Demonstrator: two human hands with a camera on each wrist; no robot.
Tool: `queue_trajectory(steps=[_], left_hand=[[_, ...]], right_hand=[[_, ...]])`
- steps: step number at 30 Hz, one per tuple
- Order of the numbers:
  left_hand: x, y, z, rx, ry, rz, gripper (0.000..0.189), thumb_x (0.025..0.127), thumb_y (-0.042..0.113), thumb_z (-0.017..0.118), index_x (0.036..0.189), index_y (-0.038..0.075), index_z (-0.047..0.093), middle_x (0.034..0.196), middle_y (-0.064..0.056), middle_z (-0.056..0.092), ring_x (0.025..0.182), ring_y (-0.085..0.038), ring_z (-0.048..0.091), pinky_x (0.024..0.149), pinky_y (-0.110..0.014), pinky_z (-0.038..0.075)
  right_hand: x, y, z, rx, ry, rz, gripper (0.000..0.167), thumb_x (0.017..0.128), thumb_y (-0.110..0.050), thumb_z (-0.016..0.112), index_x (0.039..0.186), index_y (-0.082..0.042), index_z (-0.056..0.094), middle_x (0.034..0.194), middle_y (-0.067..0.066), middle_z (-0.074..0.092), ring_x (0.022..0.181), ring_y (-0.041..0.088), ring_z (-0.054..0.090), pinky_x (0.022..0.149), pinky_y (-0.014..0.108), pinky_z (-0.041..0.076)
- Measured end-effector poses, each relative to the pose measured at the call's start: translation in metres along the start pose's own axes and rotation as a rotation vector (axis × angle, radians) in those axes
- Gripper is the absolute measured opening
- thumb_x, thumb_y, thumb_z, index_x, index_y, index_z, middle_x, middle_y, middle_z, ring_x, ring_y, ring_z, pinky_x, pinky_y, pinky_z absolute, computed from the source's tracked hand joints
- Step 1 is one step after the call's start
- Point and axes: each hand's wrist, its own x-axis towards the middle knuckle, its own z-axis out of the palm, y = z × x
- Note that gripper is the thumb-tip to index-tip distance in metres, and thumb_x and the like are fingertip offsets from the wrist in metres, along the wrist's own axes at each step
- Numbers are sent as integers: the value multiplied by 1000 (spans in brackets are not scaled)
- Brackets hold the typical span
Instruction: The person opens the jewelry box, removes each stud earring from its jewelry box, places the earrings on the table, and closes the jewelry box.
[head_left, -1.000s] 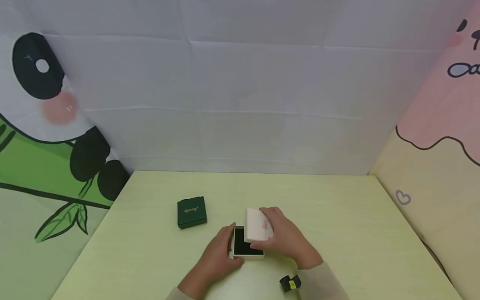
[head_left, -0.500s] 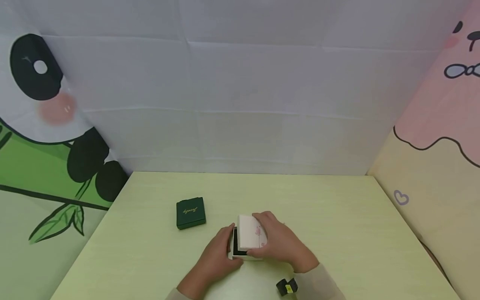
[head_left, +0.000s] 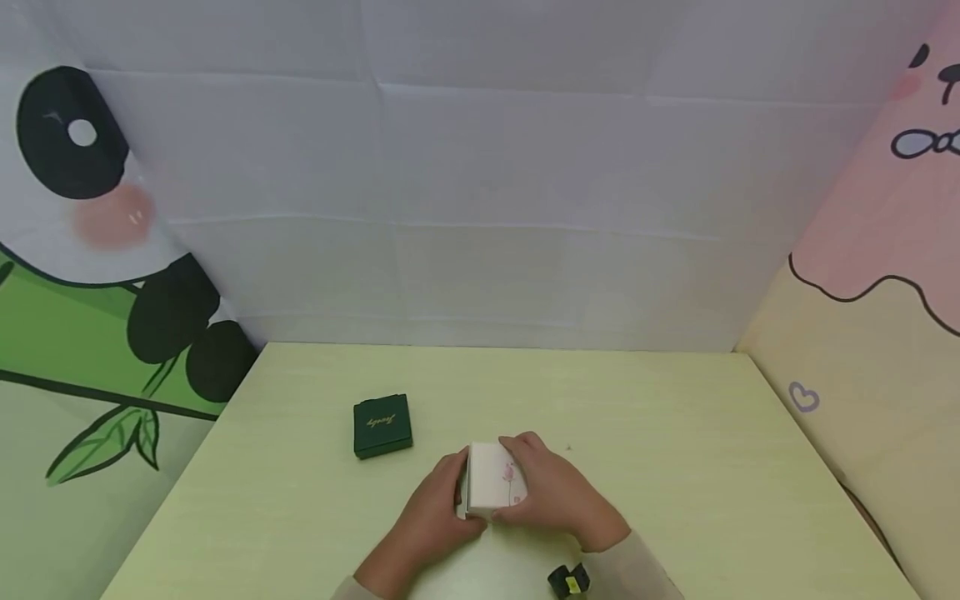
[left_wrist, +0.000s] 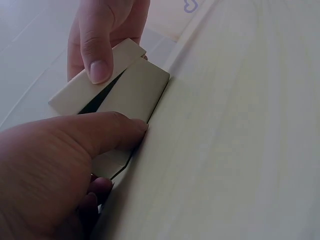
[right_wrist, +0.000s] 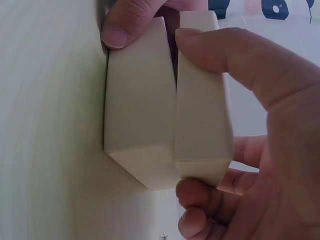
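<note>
My right hand [head_left: 553,492] grips a white lid [head_left: 489,471] with a pink flower print, thumb on one side and fingers on the other. Beneath it, the white box base [right_wrist: 137,100] stands on the table, held at its left side between the thumb and fingers of my left hand [head_left: 435,504]. The lid sits slightly tilted on the base. In the left wrist view a dark wedge-shaped gap shows between them, wider toward the left hand. From above, the lid hides the black inside of the base.
A dark green box [head_left: 382,427] with gold lettering lies farther back on the left of the pale table [head_left: 645,400]. Close to the right sleeve is a small black object [head_left: 567,582] with a yellow patch. A white wall cloth [head_left: 487,208] hangs behind the table.
My right hand has brought the lid left and down onto the base, covering the black inside. My left hand has stayed at the base.
</note>
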Motion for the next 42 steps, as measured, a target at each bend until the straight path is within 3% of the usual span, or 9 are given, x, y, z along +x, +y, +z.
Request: queue_trajectory(steps=[7,13,42], left_hand=[[1,-2,0,7,-1,0,103,75,25,88,158,0,33,151,-12,48,135,-30,49,110,-51,41],[2,-3,0,-5,-9,-10,106,77,29,88,160,0,29,154,-12,45,137,-29,48,111,-50,40],[1,-2,-1,18,-10,-4,110,78,33,88,161,-2,26,156,-16,42,140,-33,45,112,-53,38]], right_hand=[[1,-2,2,27,-18,16,100,71,-42,91,152,-4,47,132,3,52,95,12,54,79,30,48],[0,-2,5,37,-6,9,95,70,-41,93,149,-11,49,130,0,52,95,11,53,79,30,48],[5,2,15,-12,-3,16,97,69,-49,93,150,-13,52,130,-1,53,97,12,56,84,33,50]])
